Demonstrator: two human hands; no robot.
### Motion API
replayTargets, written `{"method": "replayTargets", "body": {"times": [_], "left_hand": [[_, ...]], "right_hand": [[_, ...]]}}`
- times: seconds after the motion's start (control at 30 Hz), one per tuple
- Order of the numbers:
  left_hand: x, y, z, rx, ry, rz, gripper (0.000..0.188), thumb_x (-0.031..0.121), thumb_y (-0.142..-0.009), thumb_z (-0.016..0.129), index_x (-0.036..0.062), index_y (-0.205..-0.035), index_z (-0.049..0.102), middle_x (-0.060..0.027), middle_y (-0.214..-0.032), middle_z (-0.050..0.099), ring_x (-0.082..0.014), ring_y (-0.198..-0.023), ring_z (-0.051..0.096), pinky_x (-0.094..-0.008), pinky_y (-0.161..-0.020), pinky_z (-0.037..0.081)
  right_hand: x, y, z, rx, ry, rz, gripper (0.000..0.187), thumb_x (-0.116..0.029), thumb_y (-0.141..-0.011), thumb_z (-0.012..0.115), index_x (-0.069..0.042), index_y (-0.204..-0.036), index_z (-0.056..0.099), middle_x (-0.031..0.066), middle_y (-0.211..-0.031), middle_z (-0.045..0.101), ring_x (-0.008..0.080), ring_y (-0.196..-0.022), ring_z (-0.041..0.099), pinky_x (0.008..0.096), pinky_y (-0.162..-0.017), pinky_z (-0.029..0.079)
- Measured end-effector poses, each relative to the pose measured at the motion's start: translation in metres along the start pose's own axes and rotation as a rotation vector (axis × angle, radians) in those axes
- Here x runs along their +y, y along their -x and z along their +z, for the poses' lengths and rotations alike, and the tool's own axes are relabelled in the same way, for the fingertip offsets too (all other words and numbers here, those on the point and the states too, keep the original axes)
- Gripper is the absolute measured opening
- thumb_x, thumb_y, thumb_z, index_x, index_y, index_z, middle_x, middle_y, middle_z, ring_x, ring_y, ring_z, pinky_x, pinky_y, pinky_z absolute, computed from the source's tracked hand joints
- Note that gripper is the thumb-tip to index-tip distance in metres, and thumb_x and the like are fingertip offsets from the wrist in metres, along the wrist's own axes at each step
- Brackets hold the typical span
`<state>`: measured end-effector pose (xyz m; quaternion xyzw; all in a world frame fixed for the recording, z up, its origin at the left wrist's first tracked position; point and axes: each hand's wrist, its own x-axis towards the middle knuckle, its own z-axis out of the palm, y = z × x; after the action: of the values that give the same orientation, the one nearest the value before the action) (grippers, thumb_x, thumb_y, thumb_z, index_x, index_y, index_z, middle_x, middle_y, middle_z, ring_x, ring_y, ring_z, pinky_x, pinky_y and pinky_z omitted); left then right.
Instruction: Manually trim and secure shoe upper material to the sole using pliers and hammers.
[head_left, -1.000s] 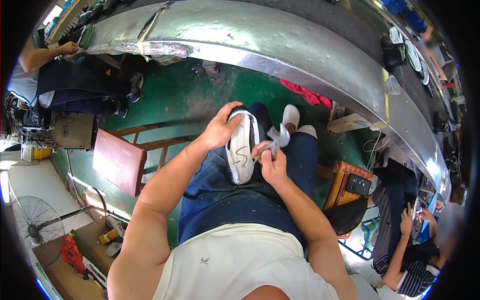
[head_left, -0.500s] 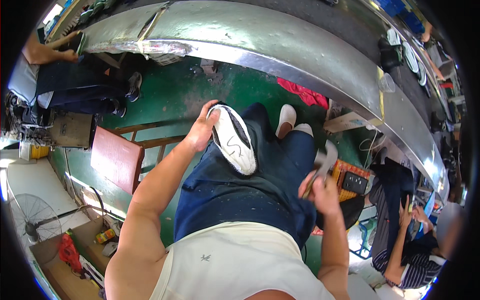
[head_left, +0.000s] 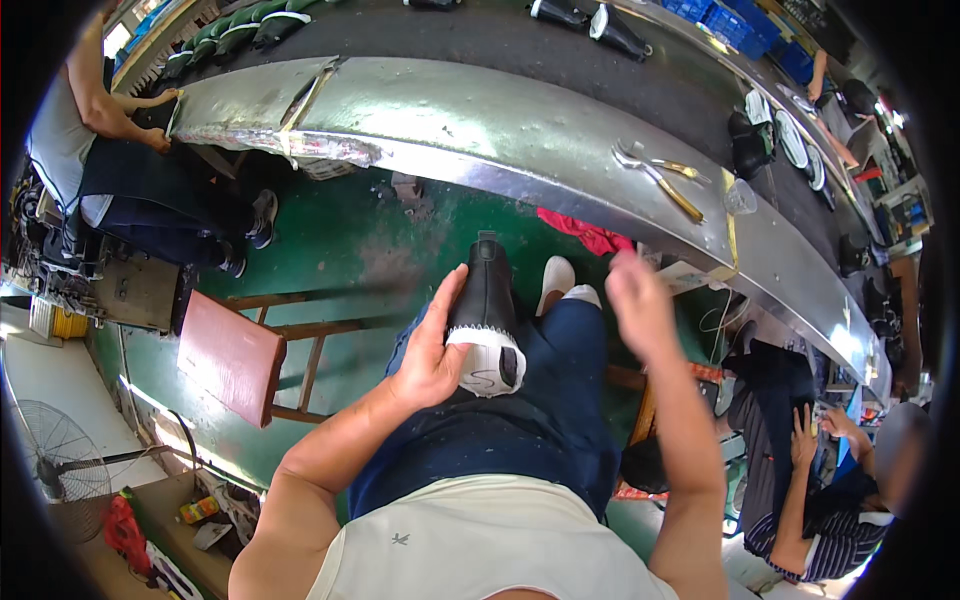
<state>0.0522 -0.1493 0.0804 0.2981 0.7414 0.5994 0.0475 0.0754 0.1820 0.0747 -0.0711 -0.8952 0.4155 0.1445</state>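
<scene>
One dark handwritten scrawl (head_left: 483, 380) marks the white underside of a black shoe (head_left: 487, 295), stitched white around its rim, above the lap (head_left: 455, 445), the left hand (head_left: 433, 355) clamped on its left side. The blurred right hand (head_left: 640, 300), its grip impossible to tell, is near the worktop's (head_left: 450, 100) near edge, where yellow-handled pincers (head_left: 664, 187) lie.

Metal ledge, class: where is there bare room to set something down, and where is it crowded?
The widest bare stretch of the metal ledge runs between the taped seam on the left and the pincers. Another lies right of the yellow tape strip beside the clear cup. Crowded: where pincers and cup sit close together.
</scene>
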Motion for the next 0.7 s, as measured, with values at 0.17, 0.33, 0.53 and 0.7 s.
{"method": "replayTargets", "body": {"times": [0.17,0.33,0.53,0.7], "left_hand": [[0.026,-0.019,0.017,-0.186,-0.179,0.140,0.077,-0.005,-0.090,0.054,-0.0100,-0.157,0.018,-0.0298,-0.157,0.036,-0.0396,-0.147,0.039,-0.0410,-0.120,0.031],[0.021,-0.007,0.049,-0.445,-0.252,0.533,0.079,0.008,-0.081,0.076,-0.0044,-0.150,0.038,-0.0253,-0.156,0.040,-0.0442,-0.146,0.039,-0.0570,-0.118,0.034],[0.030,-0.003,0.058,-0.325,-0.095,0.448,0.082,0.024,-0.089,0.074,-0.0041,-0.153,0.031,-0.0266,-0.164,0.023,-0.0390,-0.156,0.019,-0.0546,-0.124,0.018],[-0.044,-0.020,0.091,-0.020,0.847,-0.686,0.067,0.050,-0.107,0.046,-0.0026,-0.147,0.041,-0.0185,-0.148,0.046,-0.0261,-0.138,0.045,-0.0405,-0.116,0.036]], "right_hand": [[0.010,0.102,0.081,-0.738,-1.286,1.168,0.079,-0.066,-0.100,0.047,-0.006,-0.151,0.039,0.0179,-0.147,0.054,0.0424,-0.133,0.054,0.0672,-0.096,0.049],[0.000,0.112,0.094,-0.544,-1.920,1.063,0.040,-0.042,-0.105,0.051,-0.011,-0.129,0.061,0.0082,-0.119,0.071,0.0203,-0.106,0.071,0.0378,-0.093,0.060],[0.018,0.072,0.053,-0.501,-1.599,0.570,0.051,-0.035,-0.107,0.050,-0.003,-0.147,0.047,0.0157,-0.140,0.059,0.0258,-0.122,0.064,0.0403,-0.106,0.051],[-0.005,0.058,0.071,-0.034,-0.855,-0.046,0.067,-0.034,-0.104,0.056,0.003,-0.155,0.033,0.0182,-0.161,0.032,0.0270,-0.149,0.033,0.0392,-0.122,0.026]]}}
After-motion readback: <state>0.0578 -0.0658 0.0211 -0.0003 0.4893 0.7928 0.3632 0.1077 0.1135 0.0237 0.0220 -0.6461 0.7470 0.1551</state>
